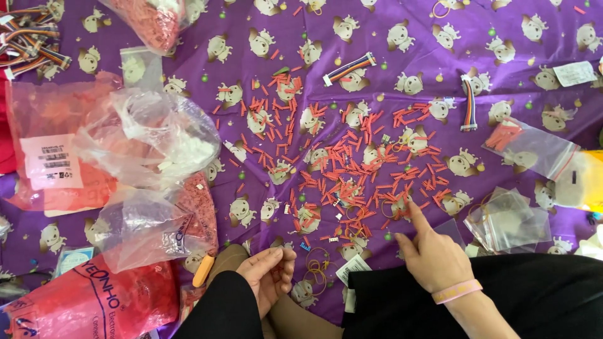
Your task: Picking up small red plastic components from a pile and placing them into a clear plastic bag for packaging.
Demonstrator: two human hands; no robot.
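Where the purple patterned cloth [352, 37] covers the work surface, clear plastic bags [147, 135] lie at its left and small zip bags [512, 220] at its right. Red connector pieces [352, 163] are scattered across the centre. The right hand [433, 254] touches them with its index finger extended, grasping nothing. The left hand [269, 275] rests loosely curled near yellow rubber bands [317, 267]; whether it holds anything cannot be told.

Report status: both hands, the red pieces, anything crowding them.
Right hand open, index fingertip on the scattered small red pieces. Left hand loosely curled, palm up, contents not visible. Rubber bands between the hands; clear plastic bags crowd the left.
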